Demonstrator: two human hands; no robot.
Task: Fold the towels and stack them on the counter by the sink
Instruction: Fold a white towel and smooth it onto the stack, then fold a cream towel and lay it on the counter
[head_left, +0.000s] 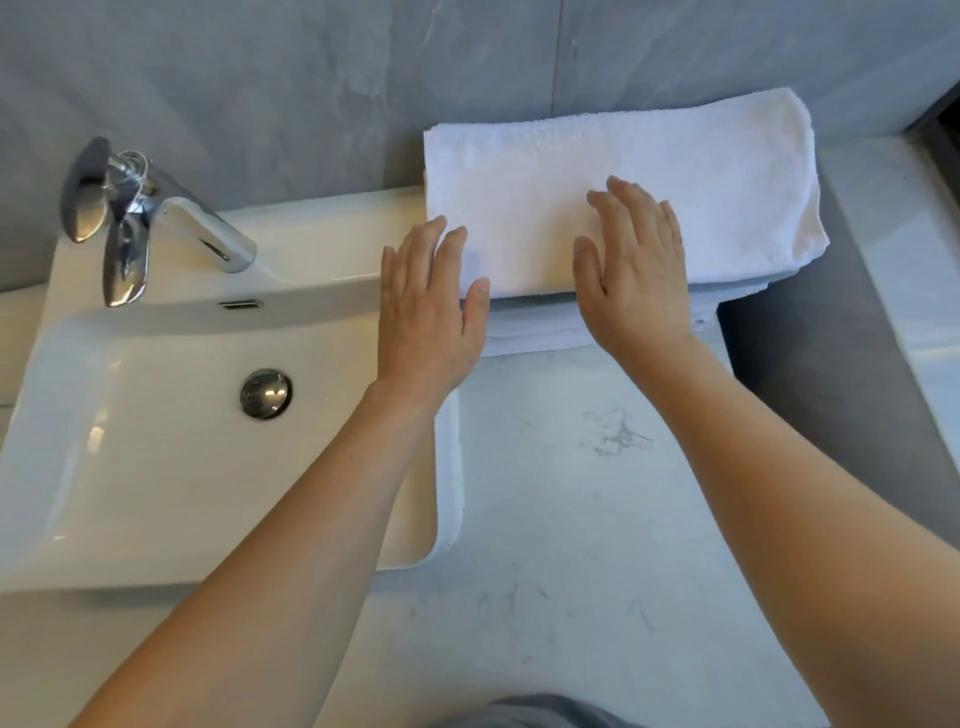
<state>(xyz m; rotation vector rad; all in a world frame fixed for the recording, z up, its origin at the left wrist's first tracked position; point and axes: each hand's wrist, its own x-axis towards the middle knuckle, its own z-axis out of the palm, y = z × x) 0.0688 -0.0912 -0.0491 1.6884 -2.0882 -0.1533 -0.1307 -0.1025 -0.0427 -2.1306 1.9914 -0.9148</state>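
Folded white terry towel lies on top of a stack of folded white towels, at the back edge of the pale marbled counter, just beside the right rim of the white ceramic sink. Long axis of the top towel runs left–right, parallel to the grey wall. Right hand lies flat on the towel's near-centre, fingers straight and spread, gripping nothing. Left hand also flat and unclenched, fingers straight, at the towel's near left corner, partly over the sink rim; whether it presses the cloth or only hovers I cannot tell. Chrome tap stands at the sink's back edge, well apart from the stack. Judgement: smoothing or squaring step; the top towel overhangs the lower layers to the right, so any correction goes leftwards along the long axis, and the right hand is better placed for it.
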